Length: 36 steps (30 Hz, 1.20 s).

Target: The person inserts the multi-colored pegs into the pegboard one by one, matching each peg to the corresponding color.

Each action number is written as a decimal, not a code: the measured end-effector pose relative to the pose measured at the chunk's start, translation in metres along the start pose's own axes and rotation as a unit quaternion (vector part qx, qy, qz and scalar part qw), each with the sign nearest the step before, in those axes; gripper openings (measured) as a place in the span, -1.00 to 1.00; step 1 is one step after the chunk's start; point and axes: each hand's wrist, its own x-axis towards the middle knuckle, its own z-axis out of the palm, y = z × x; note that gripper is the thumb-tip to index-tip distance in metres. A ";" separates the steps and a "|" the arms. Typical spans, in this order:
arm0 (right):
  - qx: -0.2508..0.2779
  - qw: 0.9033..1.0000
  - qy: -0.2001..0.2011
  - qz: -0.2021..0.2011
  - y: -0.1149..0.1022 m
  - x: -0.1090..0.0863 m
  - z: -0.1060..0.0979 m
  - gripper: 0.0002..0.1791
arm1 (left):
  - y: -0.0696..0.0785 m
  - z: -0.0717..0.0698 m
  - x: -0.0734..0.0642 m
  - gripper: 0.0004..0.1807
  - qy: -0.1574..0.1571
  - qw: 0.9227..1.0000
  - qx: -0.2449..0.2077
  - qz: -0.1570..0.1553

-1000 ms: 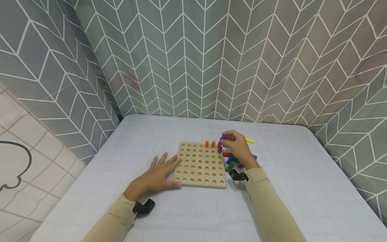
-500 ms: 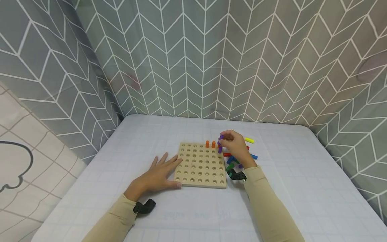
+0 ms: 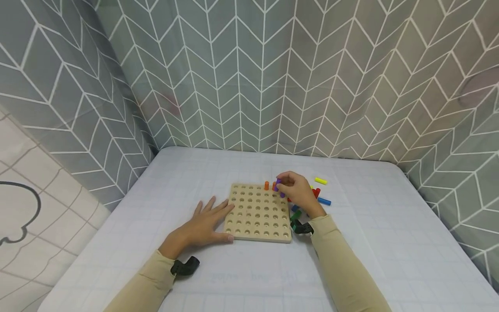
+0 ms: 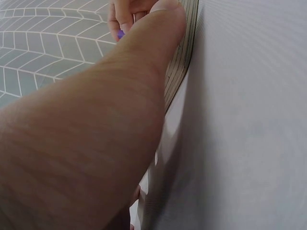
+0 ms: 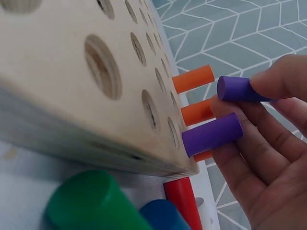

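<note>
A square wooden pegboard (image 3: 257, 238) with rows of round holes lies on the table. My left hand (image 3: 204, 225) spreads its fingers over the board's left edge, the thumb at the near corner. Between thumb and fingers, my right hand (image 3: 299, 191) pinches a purple peg (image 5: 240, 89) above the far right part of the board. Another purple peg (image 5: 213, 134) stands in the rightmost column, one row nearer than the orange pegs (image 5: 193, 79). Those orange pegs fill the right end of the far row; the right hand partly hides them in the head view.
Loose pegs lie right of the board, partly under the right forearm: a green peg (image 5: 91, 201), a red peg (image 5: 184, 201), a blue peg (image 3: 324, 201) and a yellow peg (image 3: 321, 180). A patterned curtain (image 3: 257, 86) hangs behind the table's far edge.
My right hand has moved left along the board with the purple peg, off the spot above the standing purple peg. More loose pegs show behind it. The left hand has stayed put.
</note>
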 end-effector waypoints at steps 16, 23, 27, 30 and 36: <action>-0.050 0.999 0.001 -0.021 0.005 -0.002 0.006 -0.82 | 0.001 0.001 0.000 0.17 0.001 1.000 0.000 0.000; -0.069 0.997 0.003 -0.020 0.003 -0.003 0.008 -0.81 | 0.001 -0.001 0.000 0.18 -0.002 1.000 0.002 -0.001; -0.087 0.996 -0.001 -0.021 0.003 -0.002 0.008 -0.81 | 0.001 -0.001 -0.001 0.17 -0.001 1.000 0.001 0.000; -0.099 0.995 -0.005 -0.020 0.003 -0.002 0.008 -0.81 | 0.000 -0.001 0.000 0.17 0.000 1.000 0.002 -0.001; -0.112 0.993 -0.013 -0.013 0.002 -0.002 0.009 -0.80 | -0.001 0.000 0.001 0.17 -0.001 1.000 0.005 -0.003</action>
